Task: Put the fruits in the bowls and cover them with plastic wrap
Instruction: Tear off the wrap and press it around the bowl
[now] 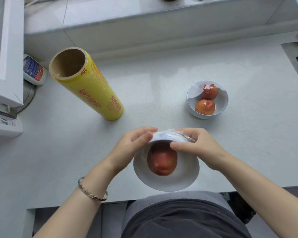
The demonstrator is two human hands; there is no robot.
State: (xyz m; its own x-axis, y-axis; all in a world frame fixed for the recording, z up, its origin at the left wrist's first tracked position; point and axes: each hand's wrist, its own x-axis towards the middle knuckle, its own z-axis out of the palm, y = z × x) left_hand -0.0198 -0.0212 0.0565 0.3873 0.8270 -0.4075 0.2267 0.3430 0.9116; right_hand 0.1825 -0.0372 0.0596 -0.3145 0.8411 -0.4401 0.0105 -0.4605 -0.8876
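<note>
Wrap (172, 134) is what your fingers are pinched on, both hands (136, 143) (196, 148) clamped on the film at the far rim of the near bowl (167, 182), which tilts toward you with one red fruit (162, 159) inside. You look to be sealing this bowl. Next, press the film down around the rim and set the bowl flat. Beyond your right fingers, well apart, the second bowl (207, 100) holds two fruits, seemingly already filmed over. Beyond your left fingers stands the yellow roll (91, 90) on the worktop (162, 74).

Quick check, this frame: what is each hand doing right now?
Left hand: closed on the plastic wrap at the near bowl's far rim.
Right hand: pinching the same wrap at that rim.
</note>
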